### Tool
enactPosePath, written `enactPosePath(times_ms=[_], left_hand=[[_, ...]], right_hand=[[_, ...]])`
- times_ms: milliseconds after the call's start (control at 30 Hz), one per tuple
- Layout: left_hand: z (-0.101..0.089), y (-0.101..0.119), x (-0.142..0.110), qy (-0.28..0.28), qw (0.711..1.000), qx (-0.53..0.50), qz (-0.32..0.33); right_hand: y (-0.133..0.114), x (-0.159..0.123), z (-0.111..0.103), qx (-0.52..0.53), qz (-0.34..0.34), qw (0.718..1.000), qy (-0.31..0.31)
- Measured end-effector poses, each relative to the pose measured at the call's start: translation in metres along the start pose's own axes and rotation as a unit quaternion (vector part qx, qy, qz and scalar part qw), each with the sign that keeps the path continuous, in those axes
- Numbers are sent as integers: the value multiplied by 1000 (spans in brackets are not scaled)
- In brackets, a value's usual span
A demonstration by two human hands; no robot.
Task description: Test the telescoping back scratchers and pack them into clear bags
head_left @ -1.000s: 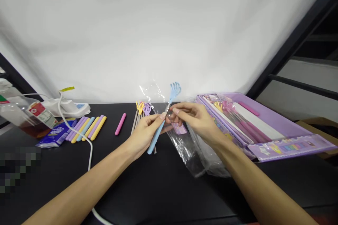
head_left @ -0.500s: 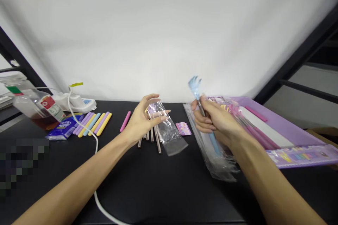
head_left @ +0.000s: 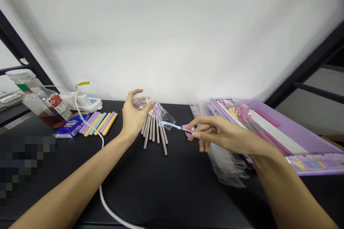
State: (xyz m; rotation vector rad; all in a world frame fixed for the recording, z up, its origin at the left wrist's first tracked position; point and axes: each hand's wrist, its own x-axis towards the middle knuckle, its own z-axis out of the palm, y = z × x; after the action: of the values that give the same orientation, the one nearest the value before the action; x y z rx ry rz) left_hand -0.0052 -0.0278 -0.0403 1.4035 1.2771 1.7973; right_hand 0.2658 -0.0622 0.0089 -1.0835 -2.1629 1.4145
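Observation:
My left hand [head_left: 134,114] holds a crinkled clear plastic bag [head_left: 168,118] between thumb and fingers, above a fan of slim metal rods [head_left: 153,130]. A purple claw-shaped head [head_left: 159,111] shows at the rods' far end, partly behind the bag. Pinched in my right hand [head_left: 212,132] is a back scratcher [head_left: 176,126] with a light blue claw and a thin metal rod. Its claw points left, close to the bag's lower edge. The scratcher's rear end is hidden by my hand. A small pink card [head_left: 188,130] lies behind my right fingers.
Pastel tubes [head_left: 99,123] lie in a row at left, beside a blue packet [head_left: 70,127], a bottle [head_left: 49,105] and a power strip [head_left: 92,104]. A white cable [head_left: 103,196] crosses the black table. Clear bags [head_left: 228,168] and a purple box [head_left: 291,132] occupy the right.
My right hand has brought the back scratcher left and lowered it from upright to nearly level. My left hand has shifted slightly left with the bag, now hiding the pink tube.

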Motion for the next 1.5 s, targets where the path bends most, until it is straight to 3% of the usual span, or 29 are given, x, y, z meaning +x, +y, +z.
enactPosePath(times_ms=[233,500,633,767,867,1033,1133,1267,1367,1433,1500], left_hand=[[-1,-2,2,10,999,-44,-11],[11,0,-11,-23,993,-107,-40],[19,5,-23,-75,987,-133,-44],[29,13,-38,-142,976,-153,-61],[30,16,-39,-149,974,-159,-59],[14,7,-15,-47,992,-113,-32],[9,2,-8,-42,990,-124,-46],[19,7,-21,-88,985,-133,-60],[28,13,-36,-167,973,-143,-72],[30,16,-42,-219,961,-149,-78],[29,16,-42,-240,957,-144,-74]], right_hand=[[9,5,-4,-56,50,996,46],[9,7,0,10,62,997,32],[6,9,3,45,29,998,26],[3,17,16,108,-1,992,61],[4,18,17,134,5,989,60],[6,1,-9,54,30,998,8],[7,-2,-15,30,29,999,14],[11,11,-1,-35,-29,993,111],[17,24,13,-175,-111,957,206],[20,29,18,-252,-155,926,233],[19,31,20,-274,-181,915,236]])
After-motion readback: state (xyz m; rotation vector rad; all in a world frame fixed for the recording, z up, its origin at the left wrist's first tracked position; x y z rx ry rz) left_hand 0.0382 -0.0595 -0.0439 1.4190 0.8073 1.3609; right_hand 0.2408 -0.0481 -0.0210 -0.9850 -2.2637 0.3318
